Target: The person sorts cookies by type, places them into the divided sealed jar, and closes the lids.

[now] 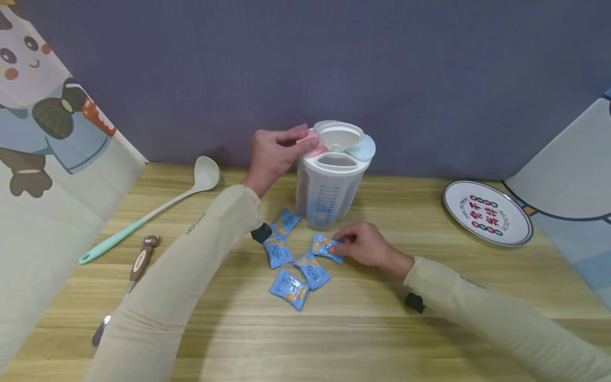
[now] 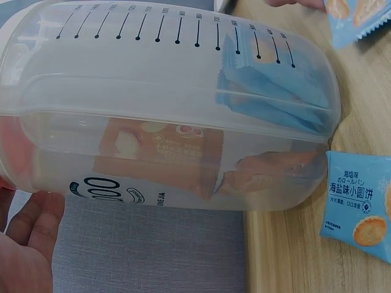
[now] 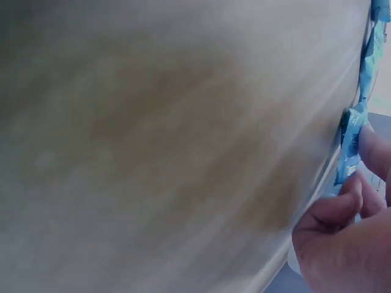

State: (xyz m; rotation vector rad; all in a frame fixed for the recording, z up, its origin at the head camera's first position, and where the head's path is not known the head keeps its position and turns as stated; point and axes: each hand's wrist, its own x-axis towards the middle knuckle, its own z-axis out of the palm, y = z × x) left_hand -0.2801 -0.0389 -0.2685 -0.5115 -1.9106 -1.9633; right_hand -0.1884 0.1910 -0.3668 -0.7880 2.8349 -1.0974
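Note:
At the back middle of the table stands a translucent storage container (image 1: 329,185) with a measuring scale and a divided lid. My left hand (image 1: 277,154) holds its top at the pink lid section (image 1: 315,146); the white middle flap (image 1: 338,137) is raised, and the blue section (image 1: 363,148) lies flat. Orange packets (image 2: 162,152) and blue packets (image 2: 269,82) show through its wall in separate compartments. Just in front, my right hand (image 1: 365,244) pinches a blue biscuit packet (image 1: 322,245) by its right side. Several more blue biscuit packets (image 1: 290,288) lie on the table to its left.
A white ladle (image 1: 207,174) with a mint handle lies at the left. Beside it, a utensil with a brown bear handle (image 1: 140,262) is partly covered by my left sleeve. A white plate (image 1: 487,212) with printed characters sits at the right. A grey-blue panel (image 1: 305,63) stands behind.

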